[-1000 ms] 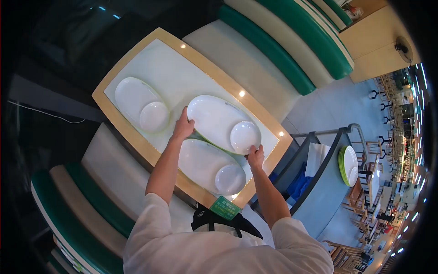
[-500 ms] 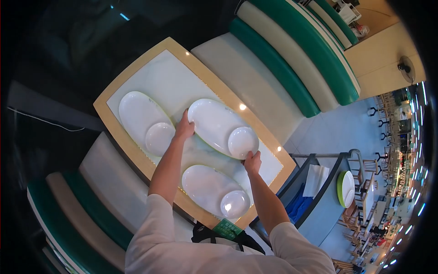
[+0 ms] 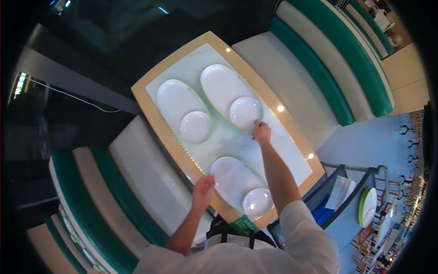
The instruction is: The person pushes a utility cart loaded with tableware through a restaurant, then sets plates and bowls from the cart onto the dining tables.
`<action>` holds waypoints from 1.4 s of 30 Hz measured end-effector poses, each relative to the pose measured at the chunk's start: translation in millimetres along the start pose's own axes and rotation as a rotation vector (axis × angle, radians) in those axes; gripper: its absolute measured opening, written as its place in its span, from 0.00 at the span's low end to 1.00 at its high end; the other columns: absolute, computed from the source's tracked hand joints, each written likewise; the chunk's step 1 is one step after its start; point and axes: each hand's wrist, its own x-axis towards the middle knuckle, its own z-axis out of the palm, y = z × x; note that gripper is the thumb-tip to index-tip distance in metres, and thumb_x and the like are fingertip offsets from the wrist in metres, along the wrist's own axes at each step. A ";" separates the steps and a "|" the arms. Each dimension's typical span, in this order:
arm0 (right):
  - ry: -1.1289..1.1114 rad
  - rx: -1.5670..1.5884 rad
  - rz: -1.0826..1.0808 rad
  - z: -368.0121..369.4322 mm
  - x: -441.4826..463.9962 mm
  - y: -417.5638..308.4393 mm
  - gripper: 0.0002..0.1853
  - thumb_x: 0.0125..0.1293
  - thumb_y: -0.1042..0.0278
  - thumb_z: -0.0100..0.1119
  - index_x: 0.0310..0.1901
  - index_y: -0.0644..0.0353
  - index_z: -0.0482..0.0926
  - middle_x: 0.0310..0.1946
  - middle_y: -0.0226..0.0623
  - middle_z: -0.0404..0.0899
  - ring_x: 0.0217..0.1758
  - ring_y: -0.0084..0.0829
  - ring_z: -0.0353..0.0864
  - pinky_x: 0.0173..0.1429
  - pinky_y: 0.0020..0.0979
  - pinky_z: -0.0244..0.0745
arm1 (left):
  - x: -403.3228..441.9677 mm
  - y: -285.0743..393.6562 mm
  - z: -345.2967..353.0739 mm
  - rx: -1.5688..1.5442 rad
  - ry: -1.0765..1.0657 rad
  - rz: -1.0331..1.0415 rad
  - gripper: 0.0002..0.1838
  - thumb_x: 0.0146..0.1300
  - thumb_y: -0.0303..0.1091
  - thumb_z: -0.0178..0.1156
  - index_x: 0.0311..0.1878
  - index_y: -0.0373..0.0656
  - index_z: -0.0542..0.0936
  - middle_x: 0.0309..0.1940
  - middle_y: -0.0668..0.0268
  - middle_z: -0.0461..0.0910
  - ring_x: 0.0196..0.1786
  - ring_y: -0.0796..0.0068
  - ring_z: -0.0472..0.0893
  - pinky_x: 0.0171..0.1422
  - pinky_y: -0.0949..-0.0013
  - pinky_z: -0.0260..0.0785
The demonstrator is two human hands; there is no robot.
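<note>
Three white oval plates with thin green rims lie on the table, each carrying a small round white dish at its near end. My right hand (image 3: 262, 131) pinches the near rim of the far right oval plate (image 3: 218, 86), beside its round dish (image 3: 246, 113). My left hand (image 3: 203, 192) is by the left rim of the near oval plate (image 3: 230, 178), fingers extended and slightly blurred; whether they touch it I cannot tell. That plate's round dish (image 3: 257, 202) is near my right forearm. The far left oval plate (image 3: 175, 100) has its dish (image 3: 196, 127) on it.
The marble-look table (image 3: 287, 146) has a wooden border. Green and beige bench seats (image 3: 315, 68) flank it. At the right stands a grey cart (image 3: 349, 214) holding green-edged plates (image 3: 367, 207) and a white cloth or paper (image 3: 340, 192).
The plate held by both hands has moved to the far side, beside the far left plate. My left hand has let go and come back to the near plate; the right still grips the rim.
</note>
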 end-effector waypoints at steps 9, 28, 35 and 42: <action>-0.041 -0.189 -0.084 -28.2 1.3 -61.7 0.26 0.79 0.55 0.43 0.41 0.71 0.84 0.27 0.50 0.88 0.23 0.41 0.90 0.37 0.39 0.87 | -161.9 -61.9 -90.0 0.410 0.015 -0.204 0.09 0.74 0.32 0.65 0.53 0.43 0.86 0.40 0.65 0.89 0.42 0.77 0.86 0.48 0.70 0.78; 0.113 0.389 -0.010 -196.5 -204.7 242.9 0.27 0.82 0.56 0.47 0.31 0.71 0.80 0.22 0.45 0.84 0.21 0.35 0.88 0.21 0.30 0.76 | -154.2 -154.9 -119.4 0.390 -0.086 -0.337 0.11 0.74 0.33 0.62 0.55 0.41 0.85 0.37 0.64 0.87 0.37 0.73 0.86 0.44 0.68 0.82; 0.105 0.436 0.047 -181.2 -228.3 290.8 0.26 0.83 0.57 0.49 0.33 0.72 0.82 0.22 0.45 0.85 0.22 0.35 0.88 0.23 0.32 0.78 | -152.1 -170.6 -155.8 0.447 -0.125 -0.505 0.11 0.75 0.35 0.61 0.53 0.41 0.85 0.37 0.64 0.87 0.37 0.74 0.85 0.43 0.68 0.81; 0.037 0.045 -0.139 -146.6 -146.3 386.3 0.24 0.82 0.58 0.49 0.40 0.75 0.85 0.22 0.46 0.86 0.23 0.36 0.89 0.29 0.38 0.85 | -167.4 -187.0 -188.8 0.504 -0.088 -0.479 0.13 0.74 0.43 0.61 0.51 0.48 0.88 0.35 0.66 0.89 0.36 0.73 0.86 0.46 0.65 0.80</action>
